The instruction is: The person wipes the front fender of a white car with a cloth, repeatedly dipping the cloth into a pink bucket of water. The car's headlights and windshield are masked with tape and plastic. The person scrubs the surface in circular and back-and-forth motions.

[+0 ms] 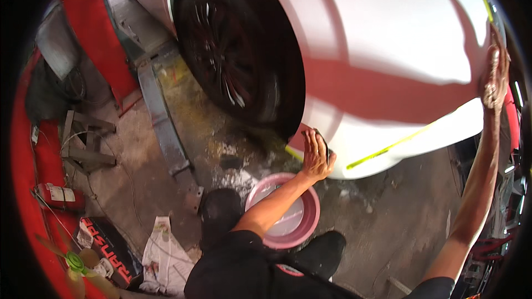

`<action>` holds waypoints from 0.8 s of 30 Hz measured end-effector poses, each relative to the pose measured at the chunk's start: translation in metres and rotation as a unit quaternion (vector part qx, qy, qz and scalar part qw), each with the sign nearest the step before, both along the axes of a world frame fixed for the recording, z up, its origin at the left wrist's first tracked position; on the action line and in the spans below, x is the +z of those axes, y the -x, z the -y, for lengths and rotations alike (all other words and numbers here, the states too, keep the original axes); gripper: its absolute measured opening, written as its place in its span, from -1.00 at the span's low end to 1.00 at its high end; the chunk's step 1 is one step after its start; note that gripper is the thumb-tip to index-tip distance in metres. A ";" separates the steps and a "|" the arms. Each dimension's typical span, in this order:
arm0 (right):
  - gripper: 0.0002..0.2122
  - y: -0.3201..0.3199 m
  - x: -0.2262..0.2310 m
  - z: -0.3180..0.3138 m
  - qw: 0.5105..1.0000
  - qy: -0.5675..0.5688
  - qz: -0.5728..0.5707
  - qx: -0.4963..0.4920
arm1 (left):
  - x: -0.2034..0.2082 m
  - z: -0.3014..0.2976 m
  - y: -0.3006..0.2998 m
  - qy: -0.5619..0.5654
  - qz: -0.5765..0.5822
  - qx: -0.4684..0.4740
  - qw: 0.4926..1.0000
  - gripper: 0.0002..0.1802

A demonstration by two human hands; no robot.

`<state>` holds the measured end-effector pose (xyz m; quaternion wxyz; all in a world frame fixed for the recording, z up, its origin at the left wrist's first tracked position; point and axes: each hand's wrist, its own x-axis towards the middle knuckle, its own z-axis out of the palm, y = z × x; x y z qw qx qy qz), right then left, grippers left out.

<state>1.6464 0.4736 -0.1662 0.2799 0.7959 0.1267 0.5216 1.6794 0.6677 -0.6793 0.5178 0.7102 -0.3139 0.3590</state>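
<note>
Car fills the upper right, its white body curving down to a corner just beyond the wheel. Work on that corner looks to be under way rather than finished: both hands are on the paintwork, and yellow tape still lines some of its edges. How much of the surface is done and how much is left cannot be told; shadow and glare cover it. The basin stands on the floor below, holding cloudy liquid, in easy reach of the person. The right hand lies spread flat against the far side of the body, holding nothing that shows. The left hand is bent around the low corner, fingers and thumb closed on what is probably a dark pad, between palm and car. The tape runs in a broken strip along the lower edge. Hidden are the pad's working face and whatever lies under the right palm; the wheel is mostly lost in darkness, and the car's top is cut off.
</note>
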 end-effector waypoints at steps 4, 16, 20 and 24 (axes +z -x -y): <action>-0.34 0.013 -0.015 -0.019 0.996 -0.089 0.013 -0.006 | 0.217 -0.052 -0.078 -0.015 0.128 0.054 0.990 -0.22; -0.38 0.010 -0.006 -0.033 0.997 -0.071 0.013 -0.012 | 0.089 -0.038 -0.048 -0.091 0.117 -0.017 0.989 -0.19; -0.38 0.022 -0.010 -0.041 0.996 -0.091 0.020 -0.016 | 0.337 -0.075 -0.168 0.034 0.166 0.173 0.970 -0.23; -0.38 0.025 -0.015 -0.041 0.993 -0.112 0.003 -0.036 | 0.306 -0.061 -0.116 0.066 0.069 0.111 0.989 -0.20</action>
